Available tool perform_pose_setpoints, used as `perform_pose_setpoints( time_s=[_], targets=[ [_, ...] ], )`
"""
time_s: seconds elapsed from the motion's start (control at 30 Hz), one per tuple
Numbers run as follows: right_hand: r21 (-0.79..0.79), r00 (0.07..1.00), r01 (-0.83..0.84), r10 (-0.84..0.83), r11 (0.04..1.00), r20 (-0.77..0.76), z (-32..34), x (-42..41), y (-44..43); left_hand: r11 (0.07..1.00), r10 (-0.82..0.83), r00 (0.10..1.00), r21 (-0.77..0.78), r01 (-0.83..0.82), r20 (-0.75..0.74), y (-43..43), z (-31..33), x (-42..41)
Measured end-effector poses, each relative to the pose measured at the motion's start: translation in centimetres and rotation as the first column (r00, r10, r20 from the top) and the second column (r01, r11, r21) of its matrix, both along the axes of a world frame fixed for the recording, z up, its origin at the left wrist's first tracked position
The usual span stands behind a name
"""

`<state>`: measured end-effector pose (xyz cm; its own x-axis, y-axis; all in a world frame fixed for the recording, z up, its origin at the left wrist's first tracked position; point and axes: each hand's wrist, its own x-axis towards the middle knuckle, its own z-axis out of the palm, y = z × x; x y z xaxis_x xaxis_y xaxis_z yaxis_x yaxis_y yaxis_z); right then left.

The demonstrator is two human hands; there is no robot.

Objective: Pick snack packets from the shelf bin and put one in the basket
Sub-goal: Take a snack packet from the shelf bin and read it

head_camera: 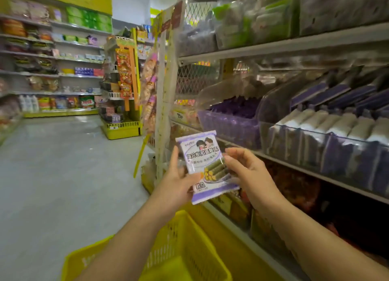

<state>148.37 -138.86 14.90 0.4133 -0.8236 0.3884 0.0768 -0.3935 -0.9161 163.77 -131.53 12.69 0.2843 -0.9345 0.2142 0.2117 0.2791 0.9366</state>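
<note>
A purple and white snack packet [205, 165] is held upright in front of me between both hands. My left hand [176, 179] grips its left edge and lower part, thumb on the front. My right hand [246, 171] pinches its right edge. A yellow plastic basket [185, 245] sits below my forearms, its mesh wall visible and nothing showing in the part I can see. To the right, a clear shelf bin [235, 122] holds purple packets, and the bin beside it [324, 141] holds several white and purple packets standing in a row.
Shelves of packaged snacks run along the right, with darker packets on the lower tier [294, 188]. A hanging strip of snack bags [149, 87] hangs at the shelf end. The aisle floor [63, 165] stretches left toward more shelves and a yellow display rack [121, 129].
</note>
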Motion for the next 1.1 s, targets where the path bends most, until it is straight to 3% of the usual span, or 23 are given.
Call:
perform_pose_setpoints(
  time_s=[0.07, 0.13, 0.3, 0.5, 0.63, 0.83, 1.1],
  targets=[
    [0.228, 0.993, -0.112, 0.102, 0.967, 0.058, -2.0, 1.3, 0.0, 0.998, -0.03, 0.999, 0.064, 0.028, 0.037, 0.9, -2.0, 0.7],
    [0.351, 0.98, -0.188, 0.152, 0.917, 0.129, -3.4, 2.2, -0.1, 0.988, -0.102, 0.991, 0.129, 0.09, 0.089, 1.6, -3.8, 1.3],
    [0.427, 0.971, -0.203, 0.127, 0.881, 0.201, -7.2, 3.2, -1.3, 0.968, -0.16, 0.982, 0.211, 0.136, 0.098, 1.3, -7.0, 2.2],
    [0.419, 0.969, -0.234, 0.176, 0.877, 0.173, -10.7, 2.7, -2.5, 0.972, -0.023, 0.986, 0.236, -0.018, 0.168, -0.3, -8.8, 2.6],
    [0.416, 0.96, -0.271, 0.215, 0.868, 0.178, -11.7, 2.9, -2.6, 0.977, 0.079, 0.991, 0.19, -0.099, 0.107, -1.7, -9.4, 1.8],
    [0.542, 0.951, -0.293, 0.184, 0.787, 0.248, -11.7, 2.7, -2.6, 0.983, 0.055, 0.998, 0.177, -0.055, 0.005, -2.9, -10.0, 1.5],
    [0.747, 0.967, -0.232, 0.064, 0.623, 0.248, -11.9, 3.1, -2.1, 0.969, 0.093, 0.973, 0.246, -0.04, -0.209, -3.0, -9.8, 1.2]
  ],
)
